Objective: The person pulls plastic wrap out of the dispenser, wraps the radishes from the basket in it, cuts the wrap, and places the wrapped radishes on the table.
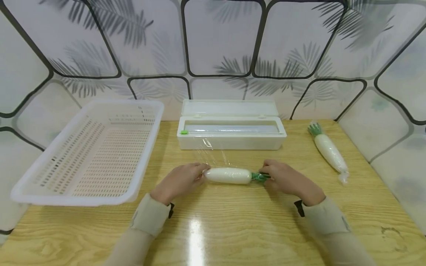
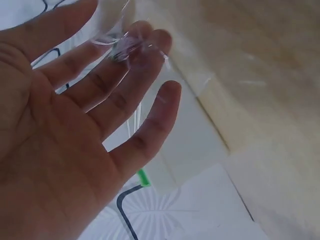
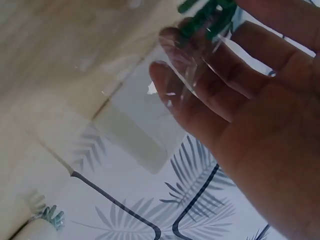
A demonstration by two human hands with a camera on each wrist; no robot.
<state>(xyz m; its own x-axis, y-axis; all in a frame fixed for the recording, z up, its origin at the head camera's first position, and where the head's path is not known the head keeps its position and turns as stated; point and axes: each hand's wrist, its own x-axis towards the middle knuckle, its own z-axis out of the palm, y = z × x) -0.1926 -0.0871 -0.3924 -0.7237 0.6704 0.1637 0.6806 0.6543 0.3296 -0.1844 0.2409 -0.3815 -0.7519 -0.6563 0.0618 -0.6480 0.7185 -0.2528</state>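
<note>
A white radish (image 1: 229,176) with green leaf stubs (image 1: 260,177) lies crosswise on the table, cling film around it. At its plain left end my left hand (image 1: 181,181) pinches the gathered film; the left wrist view shows crumpled film (image 2: 122,47) against the fingers. By the leafy end, my right hand (image 1: 287,180) pinches the film there, and clear wrap (image 3: 192,75) lies over its fingertips in the right wrist view. Behind the radish stands a white cling film dispenser (image 1: 233,142), lid up, with a green slider (image 1: 184,132) at its left. Clear film (image 1: 213,153) shows between dispenser and radish.
On the left sits a white slotted plastic basket (image 1: 138,173). Another radish (image 1: 331,153), wrapped in film with a twisted end, lies at the right of the wooden table (image 1: 239,229). A patterned white backdrop (image 1: 223,40) rises behind and at both sides.
</note>
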